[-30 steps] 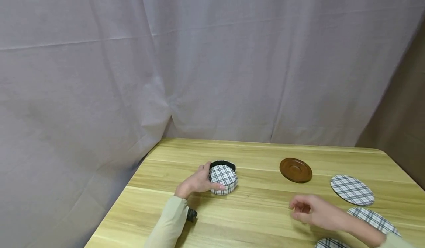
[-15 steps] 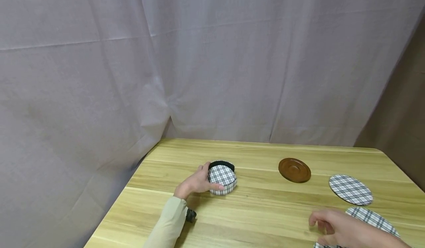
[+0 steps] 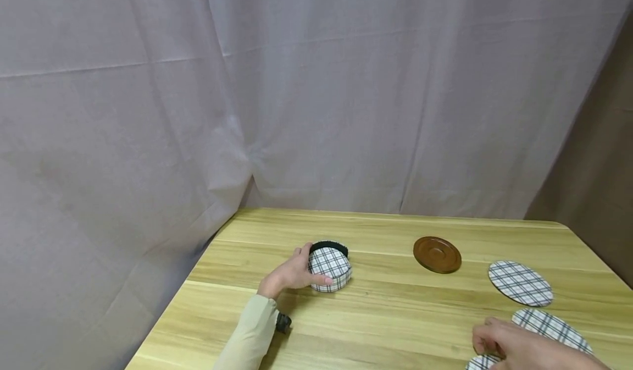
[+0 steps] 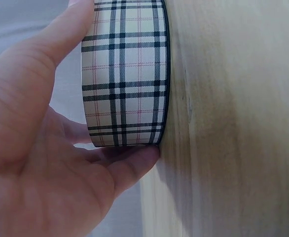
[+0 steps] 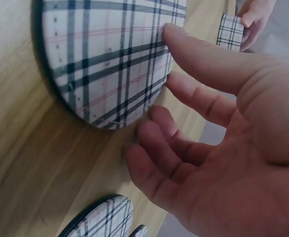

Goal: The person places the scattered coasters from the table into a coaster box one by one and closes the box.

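Note:
On the left of the table, my left hand [image 3: 292, 274] grips a round plaid coaster holder [image 4: 127, 74], thumb and fingers around its side wall. A plaid disc lies at its top with a black inner rim showing behind. At lower right, my right hand [image 3: 519, 348] is over the nearest round plaid coaster [image 5: 105, 59], which lies on the table. Thumb tip and index fingertip are right at this coaster's rim with a space between them. The other fingers are loosely bent beside the edge.
Two more plaid coasters lie to the right, a nearer one [image 3: 551, 327] and a farther one [image 3: 520, 283]. A brown wooden disc [image 3: 437, 254] lies farther back. Grey cloth [image 3: 326, 95] hangs behind the wooden table [image 3: 386, 326].
My right hand has moved right and nearer to me, from the table's middle to the nearest coaster. My left hand keeps its grip on the holder.

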The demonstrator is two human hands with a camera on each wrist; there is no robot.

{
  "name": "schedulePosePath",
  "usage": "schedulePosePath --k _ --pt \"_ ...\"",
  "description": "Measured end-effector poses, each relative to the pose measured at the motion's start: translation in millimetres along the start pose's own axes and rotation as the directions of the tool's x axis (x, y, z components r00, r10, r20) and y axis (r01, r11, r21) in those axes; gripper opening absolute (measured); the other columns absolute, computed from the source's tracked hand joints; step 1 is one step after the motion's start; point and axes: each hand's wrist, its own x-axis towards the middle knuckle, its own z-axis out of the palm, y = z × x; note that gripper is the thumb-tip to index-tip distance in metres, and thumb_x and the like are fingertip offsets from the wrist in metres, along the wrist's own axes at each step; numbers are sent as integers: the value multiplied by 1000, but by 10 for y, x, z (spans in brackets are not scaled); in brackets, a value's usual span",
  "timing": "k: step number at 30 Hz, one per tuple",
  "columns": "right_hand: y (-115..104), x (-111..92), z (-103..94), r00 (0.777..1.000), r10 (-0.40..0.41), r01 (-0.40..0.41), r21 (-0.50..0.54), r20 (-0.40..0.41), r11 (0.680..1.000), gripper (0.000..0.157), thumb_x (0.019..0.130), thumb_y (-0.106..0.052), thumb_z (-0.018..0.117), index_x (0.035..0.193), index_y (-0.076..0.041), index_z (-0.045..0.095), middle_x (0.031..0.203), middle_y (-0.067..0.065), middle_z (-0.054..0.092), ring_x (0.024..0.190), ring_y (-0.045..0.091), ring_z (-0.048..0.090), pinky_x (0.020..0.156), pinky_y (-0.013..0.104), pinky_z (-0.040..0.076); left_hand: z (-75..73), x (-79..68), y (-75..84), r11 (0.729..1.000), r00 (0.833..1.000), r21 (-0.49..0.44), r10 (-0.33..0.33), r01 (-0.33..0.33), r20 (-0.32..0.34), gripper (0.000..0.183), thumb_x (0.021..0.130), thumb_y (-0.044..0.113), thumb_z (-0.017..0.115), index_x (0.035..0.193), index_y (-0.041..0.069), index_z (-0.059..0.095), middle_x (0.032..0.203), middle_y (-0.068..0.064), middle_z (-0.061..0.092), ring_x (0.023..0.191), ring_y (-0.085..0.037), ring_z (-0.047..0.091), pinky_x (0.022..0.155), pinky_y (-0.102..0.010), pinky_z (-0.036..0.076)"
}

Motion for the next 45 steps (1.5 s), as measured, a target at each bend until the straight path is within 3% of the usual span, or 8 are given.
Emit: schedulePosePath --k 5,10,14,19,21,27,36,45 --pt "-21 10 -22 996 61 -69 142 59 987 19 86 -15 72 92 -17 54 82 -17 41 72 -5 38 51 22 29 1 -3 -10 1000 1000 11 4 -4 -6 117 73 55 80 155 4 15 142 -29 38 125 -42 50 107 -57 44" --pt "-54 21 -52 990 101 -118 190 96 975 19 86 -17 72 92 -17 54 83 -16 41 72 -5 40 51 23 29 1 2 -11 1000 1000 15 16 -16 -7 117 74 55 80 155 1 15 143 -29 38 126 -42 49 107 -57 43" --pt "-72 32 -88 993 44 -67 214 108 975 20 86 -11 71 90 -13 51 77 -11 38 71 -6 39 50 20 29 0 5 -9 1000 1000 15 14 -14 -7 117 74 55 80 155 2 15 144 -30 37 128 -42 48 108 -57 42" --pt "-82 44 -188 989 -82 37 331 123 943 20 87 -2 67 86 -3 47 70 10 36 66 -7 34 49 16 28 4 0 -12 1000 1000 13 14 -14 -8 117 74 56 80 155 3 15 143 -30 37 127 -43 49 107 -58 43" --pt "-97 35 -233 987 -91 39 356 130 934 17 89 -4 66 87 -2 49 68 10 38 66 -8 36 49 15 31 4 -5 -12 1000 1000 11 11 -11 -7 117 74 55 80 156 3 14 144 -30 37 127 -43 49 107 -58 43" --pt "-139 20 -331 985 -100 47 333 143 942 5 91 -7 63 94 -9 60 69 8 48 69 -12 44 50 11 39 -1 -3 -8 1000 1000 14 16 -16 -7 117 74 54 80 155 2 14 141 -30 38 125 -42 50 106 -57 44" --pt "-216 180 -411 984 -172 154 255 48 954 10 95 -2 59 95 -12 61 71 11 49 74 -11 47 53 13 42 6 14 -20 1000 1000 19 17 -17 -8 118 73 56 80 155 2 14 141 -29 39 125 -42 50 106 -57 44" --pt "-282 415 -358 987 -149 157 214 -52 964 9 96 -4 59 95 -13 58 72 9 51 74 -8 48 54 17 44 14 18 -16 1000 1000 16 18 -17 -11 119 73 55 80 155 1 14 141 -30 38 125 -42 50 107 -57 44"
